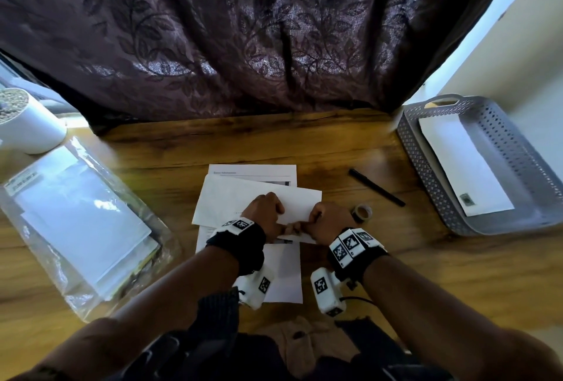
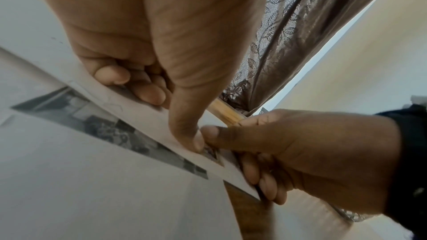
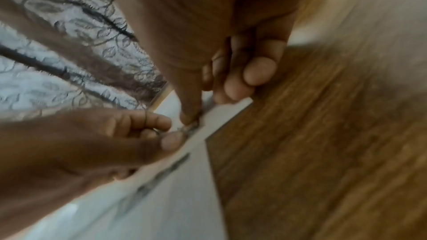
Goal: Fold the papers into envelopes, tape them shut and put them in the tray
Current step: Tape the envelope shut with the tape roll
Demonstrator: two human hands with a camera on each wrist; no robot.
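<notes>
At mid-table, on a printed sheet (image 1: 283, 277), lies the folded white paper (image 1: 243, 197). The left hand (image 1: 268, 213) and right hand (image 1: 327, 222), fingers curled, pinch its near edge with thumbs nearly touching, likely to crease it. A tape roll (image 1: 363, 213) waits just beside; 1 envelope (image 1: 463, 164) lies in the grey tray (image 1: 426, 149).

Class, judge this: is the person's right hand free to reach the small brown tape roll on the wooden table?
Probably not yet: the right hand pinches the folded white paper. The tape roll lies unobstructed just beside it.
</notes>
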